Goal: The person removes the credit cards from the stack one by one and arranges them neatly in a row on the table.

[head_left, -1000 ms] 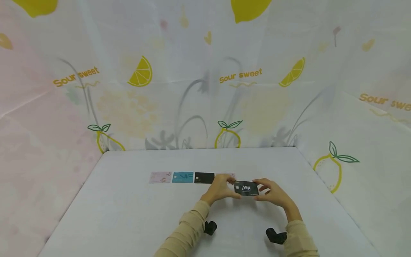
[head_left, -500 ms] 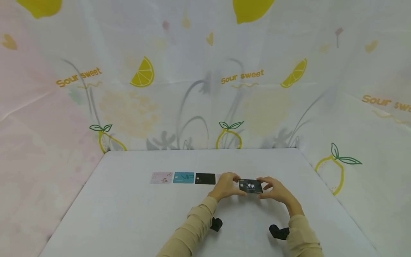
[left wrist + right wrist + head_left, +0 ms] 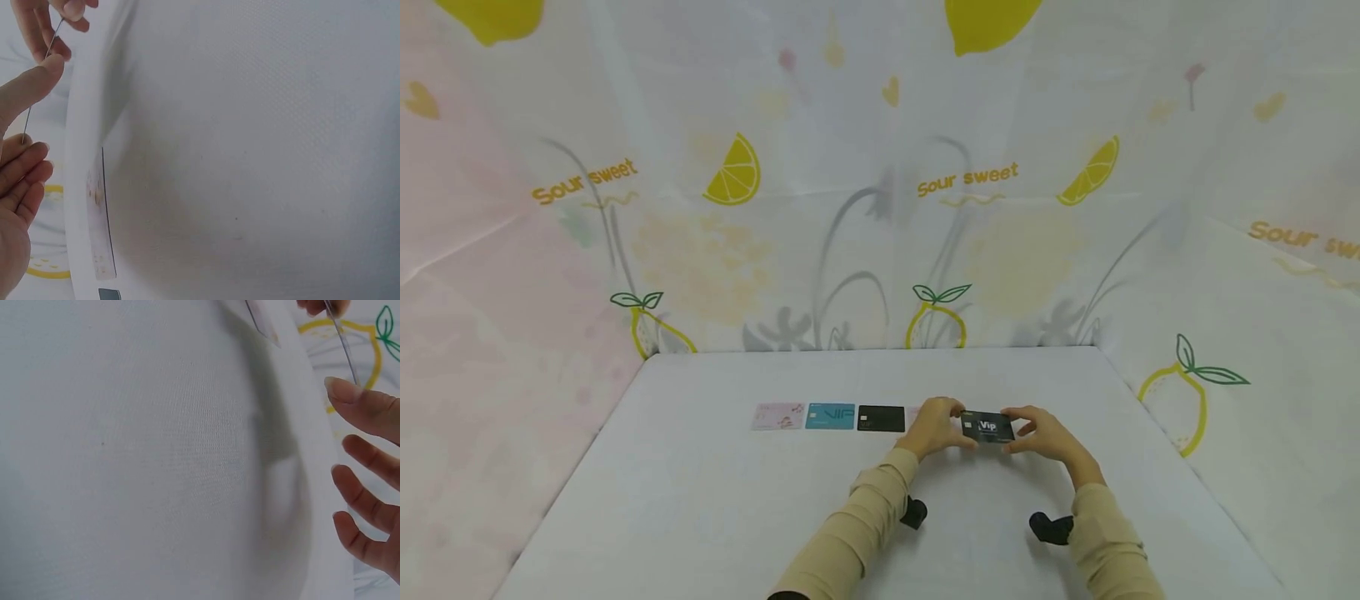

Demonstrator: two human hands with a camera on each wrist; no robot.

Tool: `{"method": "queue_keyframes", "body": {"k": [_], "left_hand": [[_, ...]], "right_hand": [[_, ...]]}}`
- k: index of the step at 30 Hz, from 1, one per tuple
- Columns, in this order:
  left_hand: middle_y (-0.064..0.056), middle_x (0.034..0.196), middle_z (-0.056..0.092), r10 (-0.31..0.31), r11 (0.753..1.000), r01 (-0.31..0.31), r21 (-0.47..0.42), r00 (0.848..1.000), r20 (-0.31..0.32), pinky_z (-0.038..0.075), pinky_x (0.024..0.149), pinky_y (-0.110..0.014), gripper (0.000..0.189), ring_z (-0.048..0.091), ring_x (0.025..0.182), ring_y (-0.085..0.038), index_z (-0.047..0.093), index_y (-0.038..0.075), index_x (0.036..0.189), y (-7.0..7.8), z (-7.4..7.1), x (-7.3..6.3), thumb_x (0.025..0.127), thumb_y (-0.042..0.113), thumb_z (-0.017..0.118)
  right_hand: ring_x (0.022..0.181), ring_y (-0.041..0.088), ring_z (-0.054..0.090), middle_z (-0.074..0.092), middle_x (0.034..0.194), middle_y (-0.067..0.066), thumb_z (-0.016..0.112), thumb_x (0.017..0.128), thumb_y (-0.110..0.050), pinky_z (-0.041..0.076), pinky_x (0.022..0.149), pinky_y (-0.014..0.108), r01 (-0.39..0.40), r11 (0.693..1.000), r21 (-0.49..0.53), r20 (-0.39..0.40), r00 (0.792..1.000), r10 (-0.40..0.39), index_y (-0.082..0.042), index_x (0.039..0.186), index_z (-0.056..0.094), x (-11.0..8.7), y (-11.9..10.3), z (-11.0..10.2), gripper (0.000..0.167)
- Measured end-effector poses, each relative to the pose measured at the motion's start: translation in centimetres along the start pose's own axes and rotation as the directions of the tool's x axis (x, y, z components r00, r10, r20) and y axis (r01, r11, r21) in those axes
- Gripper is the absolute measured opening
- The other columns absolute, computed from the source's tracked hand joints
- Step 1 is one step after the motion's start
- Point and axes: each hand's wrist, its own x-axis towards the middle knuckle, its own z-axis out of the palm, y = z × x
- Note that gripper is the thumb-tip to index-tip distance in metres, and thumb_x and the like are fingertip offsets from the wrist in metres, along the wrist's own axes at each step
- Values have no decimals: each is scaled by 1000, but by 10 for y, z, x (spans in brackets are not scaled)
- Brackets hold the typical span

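Note:
A dark card printed "Vip" [image 3: 987, 427] is held up between both hands, its printed face toward the head camera. My left hand [image 3: 934, 428] pinches its left edge between thumb and fingers. At the opposite edge my right hand [image 3: 1043, 433] pinches it the same way. Both wrist views show the card [image 3: 29, 119] edge-on, raised over the table. Behind the left hand lies a pink card [image 3: 913, 412], mostly hidden in the head view. To its left, in a row, lie a black card [image 3: 881, 418], a blue card [image 3: 830, 416] and another pink card [image 3: 778, 416].
The white table [image 3: 700, 500] ends at a backdrop [image 3: 820, 250] with lemon prints, which also rises along both sides. Black wrist mounts [image 3: 1051, 528] stick out inward from both sleeves, low over the table.
Both hands have carried the Vip card slightly right and farther from the body, toward the back of the table. The cards in the row lie as before; the head view shifted a little.

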Motion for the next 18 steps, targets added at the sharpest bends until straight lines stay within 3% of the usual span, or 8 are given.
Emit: {"method": "queue_keyframes", "body": {"k": [8,11,18], "left_hand": [[-9,96,67,14,999,-18,48,998,68,46,80,-24,52,60,89,-17,67,-1,106,-2,-1,6,64,24,86],[-9,97,67,10,997,-14,71,998,64,46,81,-26,53,60,90,-19,67,-1,107,-3,-1,7,65,25,86],[-7,98,67,-8,981,-6,196,998,70,44,79,-28,58,58,91,-20,68,6,109,-9,-2,11,63,34,86]], "right_hand": [[92,41,61,53,118,34,80,72,-9,51,73,44,8,999,53,27,1000,-9,9,126,51,7,4,-5,65],[91,44,61,52,118,36,80,72,-8,52,74,46,26,998,52,29,999,-28,10,127,49,12,7,-6,65],[91,41,62,53,117,36,80,72,-7,52,74,44,-10,998,63,39,999,8,8,127,50,23,18,-3,65]]}}
